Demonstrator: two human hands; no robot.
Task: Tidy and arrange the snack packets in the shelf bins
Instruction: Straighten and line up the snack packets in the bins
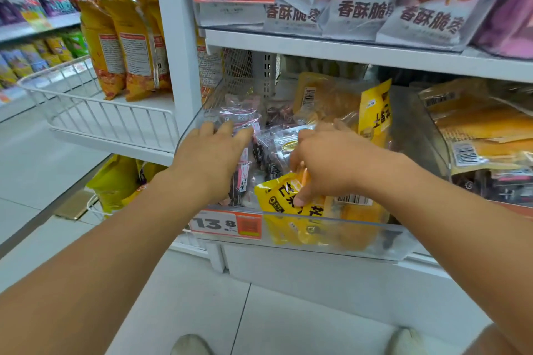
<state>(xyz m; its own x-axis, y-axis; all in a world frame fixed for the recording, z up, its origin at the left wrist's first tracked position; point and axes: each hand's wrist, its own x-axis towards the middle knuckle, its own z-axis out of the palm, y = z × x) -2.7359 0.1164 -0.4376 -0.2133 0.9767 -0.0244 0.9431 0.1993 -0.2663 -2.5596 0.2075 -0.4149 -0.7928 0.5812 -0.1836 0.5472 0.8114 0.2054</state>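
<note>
Pinching a yellow plastic snack packet (291, 199) at the clear plastic bin's (331, 230) front, the right hand (331, 161) grips; the left hand (210, 158) rests flat, fingers straight, on pink-labelled clear packets (240, 121).

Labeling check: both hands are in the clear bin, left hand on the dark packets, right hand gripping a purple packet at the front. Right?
One error. In the head view the right hand grips a yellow packet, not a purple one. The rest stands: left hand on the dark packets, both inside the clear bin.
</note>
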